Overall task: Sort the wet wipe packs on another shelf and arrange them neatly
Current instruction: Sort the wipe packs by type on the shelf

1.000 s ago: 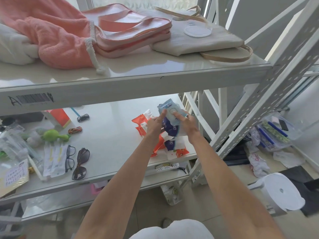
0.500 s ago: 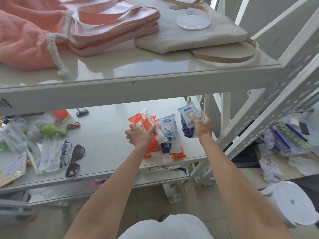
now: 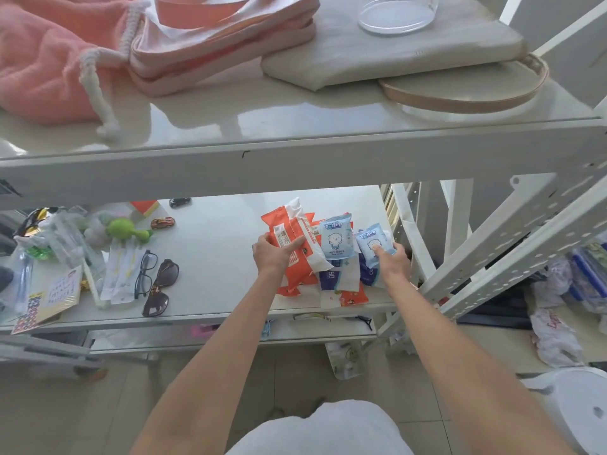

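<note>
Orange and pale-blue wet wipe packs (image 3: 338, 280) lie heaped at the right end of the middle shelf (image 3: 213, 257). Left hand (image 3: 274, 256) has its grip closed on the big orange pack (image 3: 289, 236), whose long axis runs away from the person, leaning left. Right hand (image 3: 392, 262) pinches a small blue pack (image 3: 372, 243). A second blue pack (image 3: 335, 239) lies between both hands, seemingly within equal reach.

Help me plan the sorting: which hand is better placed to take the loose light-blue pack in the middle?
Probably right: the right hand holds a matching light-blue pack beside the loose pack; the left hand holds an orange pack.
</note>
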`<state>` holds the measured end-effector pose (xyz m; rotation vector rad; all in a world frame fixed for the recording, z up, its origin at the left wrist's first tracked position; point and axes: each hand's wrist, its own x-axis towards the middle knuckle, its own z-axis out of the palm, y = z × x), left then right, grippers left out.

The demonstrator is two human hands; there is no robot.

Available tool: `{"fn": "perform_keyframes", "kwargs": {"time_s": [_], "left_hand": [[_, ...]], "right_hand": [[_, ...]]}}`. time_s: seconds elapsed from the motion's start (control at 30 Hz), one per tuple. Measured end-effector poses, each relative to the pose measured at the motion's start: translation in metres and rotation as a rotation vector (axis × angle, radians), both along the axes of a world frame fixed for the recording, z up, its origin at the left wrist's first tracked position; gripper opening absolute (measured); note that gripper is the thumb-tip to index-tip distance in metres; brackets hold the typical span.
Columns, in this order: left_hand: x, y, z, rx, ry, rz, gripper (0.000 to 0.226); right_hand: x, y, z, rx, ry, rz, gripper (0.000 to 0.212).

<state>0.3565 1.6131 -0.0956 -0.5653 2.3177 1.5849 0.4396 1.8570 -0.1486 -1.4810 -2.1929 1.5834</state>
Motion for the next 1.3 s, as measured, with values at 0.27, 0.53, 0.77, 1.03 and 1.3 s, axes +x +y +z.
{"fn": "perform_keyframes", "kwargs": {"time_s": [0.27,0.53,0.77,1.03,1.3], "left_hand": [[-0.008,-0.008,0.020,0.020,-0.195,-0.082,0.062],[-0.017,-0.033,0.023,0.222,-0.200,-0.133,0.058],[-0.033,-0.119,0.025,0.396,-0.094,-0.004,0.038],[-0.052,-0.170,-0.044,-0.089,-0.139,-0.060,0.025],[-0.049,-0.130,-0.035,-0.427,0.392,-0.263,0.034]], "right_hand": [[0.001,-0.013,0.005,0.250,0.027,0.091,0.060],[0.000,-0.031,0.023,0.517,0.148,0.167,0.050],[-0.002,-0.069,0.052,0.597,0.327,0.018,0.033],[-0.020,-0.110,0.057,0.655,0.183,0.098,0.030],[-0.025,-0.116,0.053,0.696,0.101,0.090,0.034]]}}
